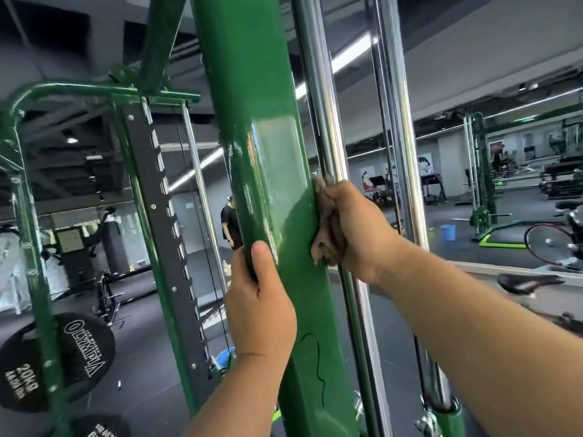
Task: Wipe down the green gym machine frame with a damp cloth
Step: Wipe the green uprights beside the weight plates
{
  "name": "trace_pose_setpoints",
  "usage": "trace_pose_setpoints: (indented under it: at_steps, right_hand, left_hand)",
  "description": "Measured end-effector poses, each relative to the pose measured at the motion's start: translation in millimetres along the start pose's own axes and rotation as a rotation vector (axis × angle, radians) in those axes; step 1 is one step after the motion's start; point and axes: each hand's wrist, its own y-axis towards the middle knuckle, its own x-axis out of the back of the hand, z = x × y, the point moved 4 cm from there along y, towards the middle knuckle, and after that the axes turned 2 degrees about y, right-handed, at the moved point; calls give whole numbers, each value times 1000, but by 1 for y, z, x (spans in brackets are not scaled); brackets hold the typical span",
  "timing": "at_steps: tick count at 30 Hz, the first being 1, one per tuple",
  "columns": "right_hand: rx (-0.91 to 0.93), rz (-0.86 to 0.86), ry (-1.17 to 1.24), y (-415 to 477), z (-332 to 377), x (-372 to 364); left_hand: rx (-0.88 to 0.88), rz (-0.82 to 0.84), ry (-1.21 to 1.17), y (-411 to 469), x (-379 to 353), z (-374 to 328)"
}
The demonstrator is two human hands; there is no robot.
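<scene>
Dark rubber floor; grey ceiling; strip lights; blue bucket.

There are two hands, one cloth and one green post. Two weight plates, two blue buckets and one bystander are behind them.

I see two polished chrome guide rods running upright, side by side, right of centre. At lower left sits a round black weight plate with white lettering that includes "20kg". A second black plate shows at the bottom edge. Far back, a person in a black T-shirt stands on the dark rubber floor. To the right I make out a small blue plastic bucket, a red-rimmed bicycle wheel and a black bicycle saddle just below it. A long white ceiling light strip glows overhead.
</scene>
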Motion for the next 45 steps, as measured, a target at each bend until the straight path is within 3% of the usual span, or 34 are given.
trace_pose_setpoints:
  at_steps: [6,8,11,14,16,20,26,31,36,39,42,45]
  right_hand:
    - [-215,49,-373,-29,-18,10]
    - [-122,-24,-270,-23,4,4]
    - [219,-80,-71,-19,26,-16]
    - [464,-101,-153,-28,-8,-20]
    - [590,-79,-332,-48,-51,-10]
    - [632,-12,-675,-71,-82,9]
    - [849,-31,-883,-35,20,-45]
    - [924,-35,-959,-50,-58,-13]
    - [1016,66,-1237,-87,-159,24]
    - [1165,152,-1236,-81,-138,17]
    - [1165,109,-1093,-62,-91,5]
    - [1153,108,-1101,-70,-119,9]
  left_hand:
    - [13,40,-24,1,1,-4]
    - [24,33,-51,1,1,-3]
    - [40,82,-76,-2,-1,-4]
    - [47,115,-94,-2,-1,-2]
    - [69,138,-117,-2,-1,2]
    - [176,259,-162,-3,3,15]
    - [430,431,-437,-1,13,36]
    - [480,583,-431,-25,21,56]
    - [549,555,-488,-58,19,74]
    - [574,505,-584,-64,16,76]
    - [656,414,-636,-63,17,85]
    - [726,345,-672,-65,20,93]
